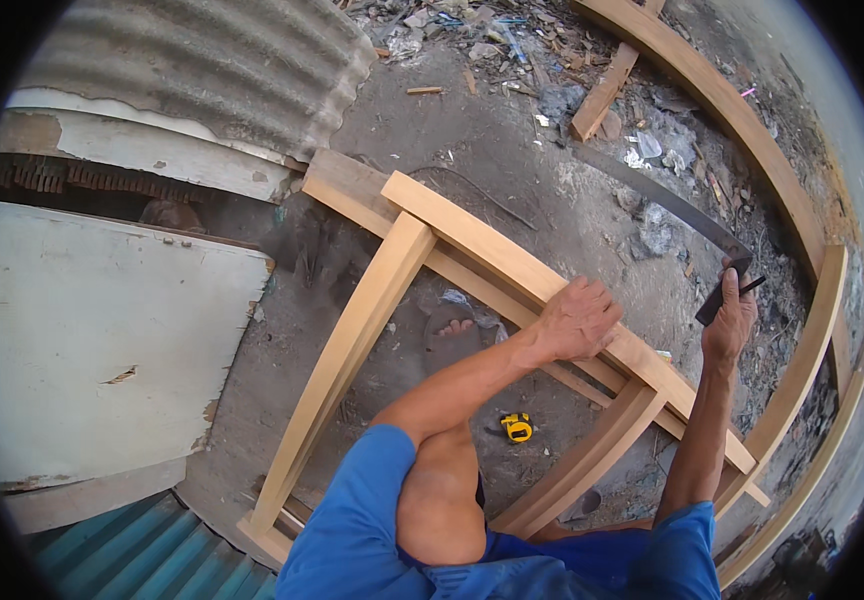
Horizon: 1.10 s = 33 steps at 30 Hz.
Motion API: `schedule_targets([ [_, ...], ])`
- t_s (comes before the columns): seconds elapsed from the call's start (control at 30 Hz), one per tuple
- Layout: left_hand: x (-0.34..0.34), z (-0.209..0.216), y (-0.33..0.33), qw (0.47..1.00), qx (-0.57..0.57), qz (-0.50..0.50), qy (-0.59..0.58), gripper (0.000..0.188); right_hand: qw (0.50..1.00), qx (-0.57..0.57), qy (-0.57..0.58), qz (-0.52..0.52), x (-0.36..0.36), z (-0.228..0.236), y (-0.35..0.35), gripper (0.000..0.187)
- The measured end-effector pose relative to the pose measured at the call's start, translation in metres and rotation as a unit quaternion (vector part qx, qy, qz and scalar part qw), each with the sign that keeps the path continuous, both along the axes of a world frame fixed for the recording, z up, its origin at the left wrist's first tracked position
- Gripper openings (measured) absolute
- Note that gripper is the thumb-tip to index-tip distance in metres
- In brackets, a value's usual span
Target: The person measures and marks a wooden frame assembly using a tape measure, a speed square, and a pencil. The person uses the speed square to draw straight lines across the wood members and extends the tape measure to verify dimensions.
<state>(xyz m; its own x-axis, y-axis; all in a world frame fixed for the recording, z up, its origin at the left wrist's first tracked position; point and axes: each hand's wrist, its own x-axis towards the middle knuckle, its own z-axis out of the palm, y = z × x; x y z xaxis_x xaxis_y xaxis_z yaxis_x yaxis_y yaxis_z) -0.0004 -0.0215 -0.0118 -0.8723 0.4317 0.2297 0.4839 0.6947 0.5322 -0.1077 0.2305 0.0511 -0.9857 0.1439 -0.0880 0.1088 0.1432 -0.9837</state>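
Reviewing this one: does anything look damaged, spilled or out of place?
Yes. The pale panel at left looks damaged: its right edge is chipped, with a small blemish on its face. Plastic scraps litter the ground at top right. The wooden frame under the left hand shows no obvious damage.

two hands (580, 318) (732, 322), one metal square (667, 201), one pen or pencil (754, 284), one tape measure (517, 428), two corrugated sheets (222, 65) (147, 555), two sleeves (347, 500) (687, 545)
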Motion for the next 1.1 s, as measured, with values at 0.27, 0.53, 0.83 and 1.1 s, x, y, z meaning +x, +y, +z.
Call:
schedule_targets([
  [0.27,0.003,-0.011,-0.001,0.999,0.038,0.028,0.016,0.029,0.989,-0.077,-0.128,0.000,-0.025,-0.035,0.001,0.026],
  [0.53,0.005,-0.017,-0.010,0.997,0.055,0.035,0.039,0.026,0.988,-0.081,-0.129,-0.006,-0.051,-0.079,-0.010,0.019],
  [0.83,0.001,-0.009,-0.007,0.999,0.024,0.021,0.008,0.026,0.811,0.565,-0.141,0.064,0.007,-0.093,0.085,0.039],
  [1.1,0.001,-0.006,-0.007,0.999,0.022,0.024,0.016,0.025,0.812,0.554,-0.152,-0.102,0.075,-0.053,0.068,0.044],
])
